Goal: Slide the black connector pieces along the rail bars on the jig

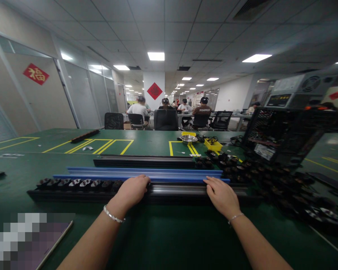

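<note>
Two hands (134, 191) (223, 197) at black rail (176, 190), grip unclear; shirt (202, 112) reads PUMPKIN, red sign (36, 74) 福

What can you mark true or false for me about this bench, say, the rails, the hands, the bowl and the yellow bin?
1. The blue rail lies between the near dark rail and the far dark rail. True.
2. The small parts in the near dark rail are lined up at its right end. False: the row of small parts is toward its left end.
3. The left hand is closer to that row than the right hand. True.
4. The metal bowl sits inside the yellow bin. False: the metal bowl stands to the left of the yellow bin.
</note>
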Tool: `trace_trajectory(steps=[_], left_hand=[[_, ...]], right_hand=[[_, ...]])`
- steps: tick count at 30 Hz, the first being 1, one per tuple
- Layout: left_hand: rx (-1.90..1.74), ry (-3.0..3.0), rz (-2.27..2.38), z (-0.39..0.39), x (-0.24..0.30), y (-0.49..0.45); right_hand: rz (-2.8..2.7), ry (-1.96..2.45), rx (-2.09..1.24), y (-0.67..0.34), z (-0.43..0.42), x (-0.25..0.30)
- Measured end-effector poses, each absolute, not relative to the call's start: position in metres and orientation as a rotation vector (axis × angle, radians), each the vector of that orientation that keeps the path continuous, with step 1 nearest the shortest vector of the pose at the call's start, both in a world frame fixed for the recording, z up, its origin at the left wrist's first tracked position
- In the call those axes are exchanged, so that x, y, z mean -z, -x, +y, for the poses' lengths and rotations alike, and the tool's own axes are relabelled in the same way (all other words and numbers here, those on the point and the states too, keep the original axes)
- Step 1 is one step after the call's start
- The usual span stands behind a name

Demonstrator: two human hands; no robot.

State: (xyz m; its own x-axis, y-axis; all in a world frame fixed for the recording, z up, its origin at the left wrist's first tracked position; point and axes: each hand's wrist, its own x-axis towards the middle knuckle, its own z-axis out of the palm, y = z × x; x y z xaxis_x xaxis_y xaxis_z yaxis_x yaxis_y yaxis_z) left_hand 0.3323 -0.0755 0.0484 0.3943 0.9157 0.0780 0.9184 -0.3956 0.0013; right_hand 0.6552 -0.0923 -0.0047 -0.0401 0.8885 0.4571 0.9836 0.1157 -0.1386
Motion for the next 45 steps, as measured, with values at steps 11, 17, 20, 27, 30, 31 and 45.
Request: trace_trajectory(steps=[11, 17, 20, 27, 30, 31, 45], left_hand=[[0.106, 2.61, -1.713, -0.076, -0.047, -0.336], [0.11, 2.617, -1.711, -0.077, -0.048, -0.336], [0.118, 2.615, -1.707, -0.075, -0.046, -0.337], [0.146, 2.613, -1.687, -0.075, -0.043, -0.339], [0.147, 2.618, -1.695, -0.077, -0.043, -0.34], [0.148, 2.618, -1.697, -0.077, -0.043, -0.34], [0.186, 2.639, -1.687, -0.079, -0.043, -0.349]], right_hand=[[-1.965, 1.813, 0.307, -0.654, -0.094, 0.002], [-1.982, 1.789, 0.321, -0.656, -0.092, 0.005], [-1.976, 1.79, 0.323, -0.656, -0.091, 0.005], [-1.973, 1.807, 0.308, -0.655, -0.093, 0.003], [-1.97, 1.809, 0.294, -0.654, -0.093, 0.003], [-1.97, 1.808, 0.29, -0.654, -0.093, 0.003], [-1.981, 1.796, 0.304, -0.657, -0.092, 0.005]])
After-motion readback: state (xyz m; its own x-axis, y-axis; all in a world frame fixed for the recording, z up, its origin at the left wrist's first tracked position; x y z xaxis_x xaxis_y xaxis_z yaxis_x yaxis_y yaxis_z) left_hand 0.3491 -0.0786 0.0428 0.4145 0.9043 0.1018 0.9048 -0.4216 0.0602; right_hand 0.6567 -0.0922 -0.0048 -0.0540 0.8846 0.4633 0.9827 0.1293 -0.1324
